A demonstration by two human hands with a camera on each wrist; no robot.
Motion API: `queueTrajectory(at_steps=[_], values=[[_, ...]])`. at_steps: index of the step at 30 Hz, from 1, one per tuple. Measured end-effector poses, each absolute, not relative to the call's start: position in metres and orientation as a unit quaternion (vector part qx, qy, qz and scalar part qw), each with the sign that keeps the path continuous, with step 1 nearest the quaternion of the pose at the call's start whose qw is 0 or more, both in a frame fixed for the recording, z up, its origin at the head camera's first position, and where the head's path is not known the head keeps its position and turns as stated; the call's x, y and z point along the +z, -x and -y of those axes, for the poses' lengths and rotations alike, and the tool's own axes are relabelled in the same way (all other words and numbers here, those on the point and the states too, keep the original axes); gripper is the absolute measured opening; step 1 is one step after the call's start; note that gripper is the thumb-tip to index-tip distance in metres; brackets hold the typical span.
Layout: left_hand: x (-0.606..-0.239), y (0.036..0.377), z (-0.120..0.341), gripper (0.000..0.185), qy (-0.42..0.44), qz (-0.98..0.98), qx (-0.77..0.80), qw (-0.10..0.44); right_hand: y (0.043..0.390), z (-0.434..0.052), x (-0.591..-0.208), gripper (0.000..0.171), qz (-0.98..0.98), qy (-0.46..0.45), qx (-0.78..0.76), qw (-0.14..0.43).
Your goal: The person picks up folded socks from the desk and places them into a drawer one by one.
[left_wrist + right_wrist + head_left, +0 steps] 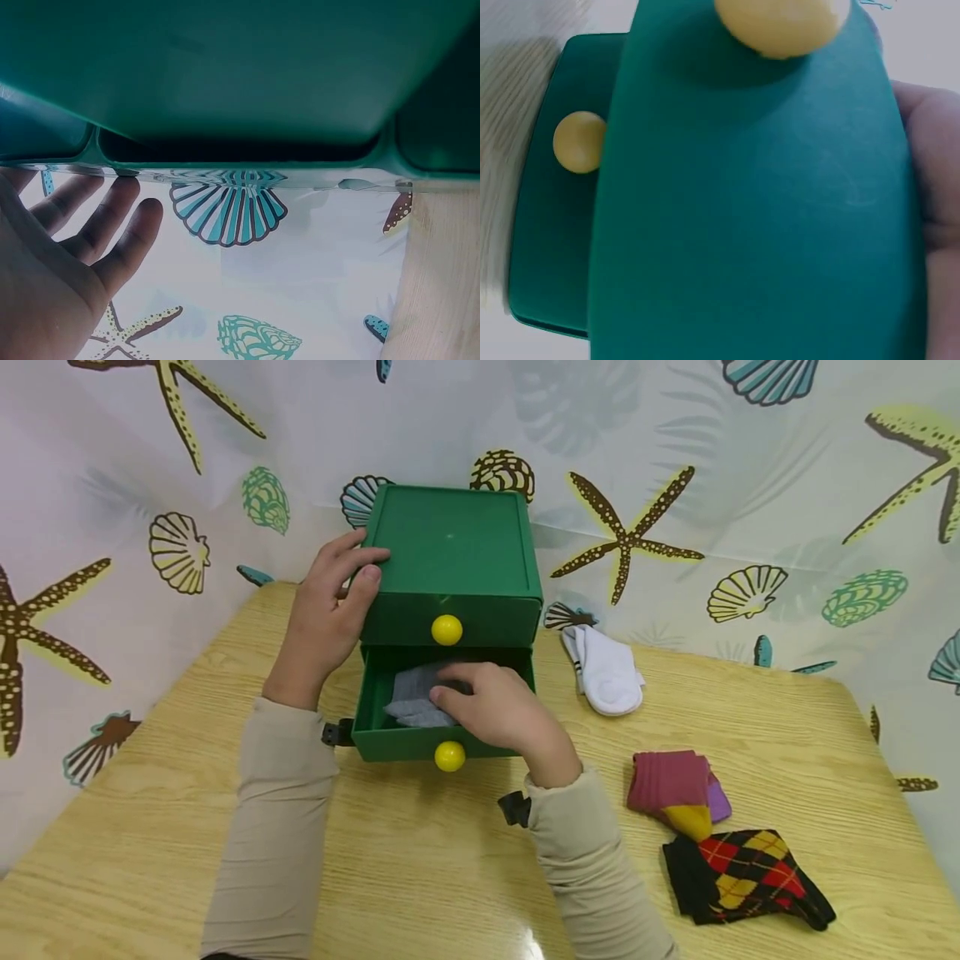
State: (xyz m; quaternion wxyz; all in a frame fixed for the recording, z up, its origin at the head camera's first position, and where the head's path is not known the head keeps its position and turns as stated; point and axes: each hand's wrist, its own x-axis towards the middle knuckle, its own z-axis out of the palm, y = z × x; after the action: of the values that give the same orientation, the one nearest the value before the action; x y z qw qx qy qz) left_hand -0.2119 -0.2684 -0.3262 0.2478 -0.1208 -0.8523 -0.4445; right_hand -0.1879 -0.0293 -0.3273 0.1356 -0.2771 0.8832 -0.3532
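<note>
On the worktop [420, 860] the drawer box [453, 552] sits at twelve o'clock, its lower drawer [397, 743] pulled out with a sock [416, 697] inside; three more socks lie from two to four o'clock

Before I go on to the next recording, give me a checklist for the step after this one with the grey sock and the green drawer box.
1. Lower drawer pulled open: ok.
2. Grey sock inside that drawer: ok, it lies at the left of it.
3. Right hand on the sock: ok; grip cannot tell.
4. Left hand steadying the green box: ok, on its left top edge.
5. Upper drawer closed: ok.
6. White sock, maroon sock and argyle sock put away: not ok, on the table.
</note>
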Motion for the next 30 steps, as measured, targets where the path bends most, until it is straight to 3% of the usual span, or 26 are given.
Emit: queueTrajectory(at_steps=[13, 18, 25, 30], values=[[-0.328, 0.214, 0.268, 0.050, 0.126, 0.852, -0.445, 0.245, 0.181, 0.033, -0.329, 0.026, -0.924, 0.221, -0.311, 0.041], [-0.327, 0.214, 0.268, 0.051, 0.127, 0.851, -0.445, 0.249, 0.181, 0.033, -0.326, 0.026, -0.914, 0.237, -0.322, 0.066], [-0.326, 0.213, 0.269, 0.051, 0.127, 0.850, -0.444, 0.255, 0.186, 0.023, -0.324, 0.028, -0.835, 0.353, -0.390, 0.159], [-0.327, 0.212, 0.268, 0.053, 0.128, 0.848, -0.447, 0.254, 0.196, 0.000, -0.324, 0.025, -0.742, 0.373, -0.538, 0.146]])
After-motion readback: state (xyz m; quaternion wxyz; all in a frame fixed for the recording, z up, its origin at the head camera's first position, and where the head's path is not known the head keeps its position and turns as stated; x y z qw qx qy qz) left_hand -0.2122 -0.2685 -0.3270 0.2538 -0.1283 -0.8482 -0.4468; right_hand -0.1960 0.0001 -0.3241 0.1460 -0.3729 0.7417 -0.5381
